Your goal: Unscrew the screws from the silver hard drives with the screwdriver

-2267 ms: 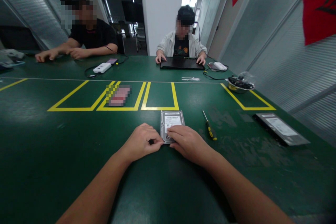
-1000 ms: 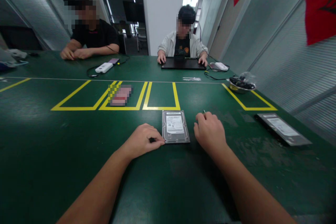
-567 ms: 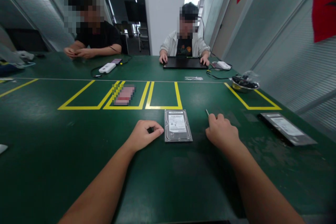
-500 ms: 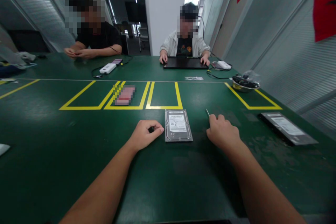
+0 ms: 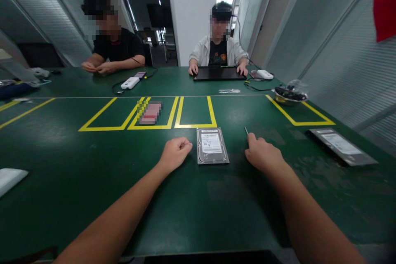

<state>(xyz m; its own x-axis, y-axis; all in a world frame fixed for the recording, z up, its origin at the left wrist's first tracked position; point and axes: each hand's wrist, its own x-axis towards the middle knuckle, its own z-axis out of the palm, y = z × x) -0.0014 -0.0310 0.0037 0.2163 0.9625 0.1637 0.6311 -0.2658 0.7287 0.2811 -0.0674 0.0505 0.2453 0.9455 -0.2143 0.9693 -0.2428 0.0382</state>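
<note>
A silver hard drive (image 5: 213, 146) with a white label lies flat on the green table between my hands. Just left of its edge, and apart from it, my left hand (image 5: 175, 152) rests with fingers curled in and thumb against them; whatever may be inside is hidden. To the drive's right, my right hand (image 5: 262, 152) is closed around a slim tool (image 5: 246, 130). Only its thin metal shaft shows, pointing forward past the fingers; the handle is covered by my hand.
Another hard drive (image 5: 342, 146) lies at right. Yellow tape outlines (image 5: 195, 126) mark the table ahead, one holding a blurred pink item (image 5: 151, 114). A metal bowl (image 5: 290, 98) of dark parts stands farther right. Two people sit opposite, one touching a flat black panel (image 5: 219, 74).
My left fingers have curled in tighter and drawn slightly away from the drive. My right hand keeps its grip on the slim tool. The view has shifted a little.
</note>
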